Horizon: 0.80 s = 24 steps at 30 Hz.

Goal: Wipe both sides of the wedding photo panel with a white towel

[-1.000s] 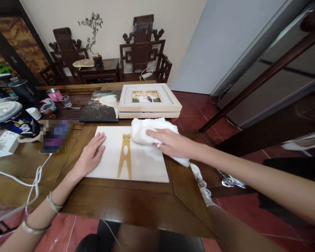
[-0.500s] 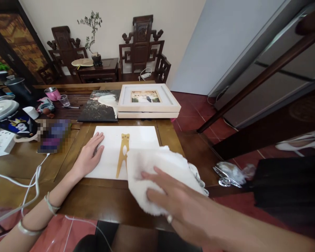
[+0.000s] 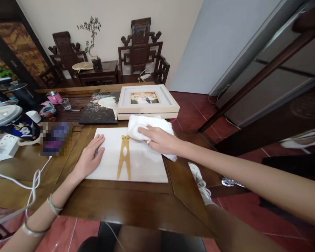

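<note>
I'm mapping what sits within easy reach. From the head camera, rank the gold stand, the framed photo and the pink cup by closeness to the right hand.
Measured from the right hand, which rests on the white cloth:
1. Gold stand, just to its left on the white board.
2. Framed photo, directly behind it.
3. Pink cup, far off at the table's back left.

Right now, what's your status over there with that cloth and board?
Left hand flat on white board. Right hand pressing white cloth on its far right corner. Gold stand lies mid-board, beside the cloth.
</note>
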Available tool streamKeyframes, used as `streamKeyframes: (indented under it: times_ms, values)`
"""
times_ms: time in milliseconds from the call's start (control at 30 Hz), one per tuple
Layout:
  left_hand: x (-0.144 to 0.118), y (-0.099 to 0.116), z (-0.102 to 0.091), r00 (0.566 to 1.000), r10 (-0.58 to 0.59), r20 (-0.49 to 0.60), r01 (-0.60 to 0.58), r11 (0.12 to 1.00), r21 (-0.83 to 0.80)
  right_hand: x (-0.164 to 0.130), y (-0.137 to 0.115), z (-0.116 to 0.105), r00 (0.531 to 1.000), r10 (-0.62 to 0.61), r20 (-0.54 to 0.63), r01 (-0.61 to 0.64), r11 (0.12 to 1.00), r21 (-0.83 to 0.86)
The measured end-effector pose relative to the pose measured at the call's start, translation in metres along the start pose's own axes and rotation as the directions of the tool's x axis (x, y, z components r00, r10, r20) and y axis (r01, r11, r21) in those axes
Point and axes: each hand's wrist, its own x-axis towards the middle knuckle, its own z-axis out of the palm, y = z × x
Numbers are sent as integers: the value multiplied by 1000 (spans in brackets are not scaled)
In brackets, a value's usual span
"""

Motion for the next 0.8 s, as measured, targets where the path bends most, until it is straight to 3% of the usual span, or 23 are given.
streamKeyframes:
  times_ms: [67,167,267,367,500,667,800]
  values:
    - [0,0,0,1000,-5,-4,5,1000,2,-7,-15,2,1000,14,17,-15,1000,19]
    - [1,0,2,1000,-7,-11,7,1000,5,-32,-60,1,990,51,130,-60,996,67]
    - [1,-2,3,1000,-1,-16,1,1000,5,-58,-110,-8,955,88,284,-125,986,115]
    - [1,-4,3,1000,5,-15,-4,1000,8,-68,-136,-23,921,75,383,-156,970,185]
    - [0,-4,2,1000,2,-12,-2,1000,5,-48,-115,-31,919,143,368,-222,958,181]
    - [-2,-4,0,1000,-2,-12,2,1000,3,2,-52,-12,982,166,96,-178,975,133]
    - [-3,-5,0,1000,-5,-23,5,1000,-9,20,-45,11,992,112,-58,-112,994,6]
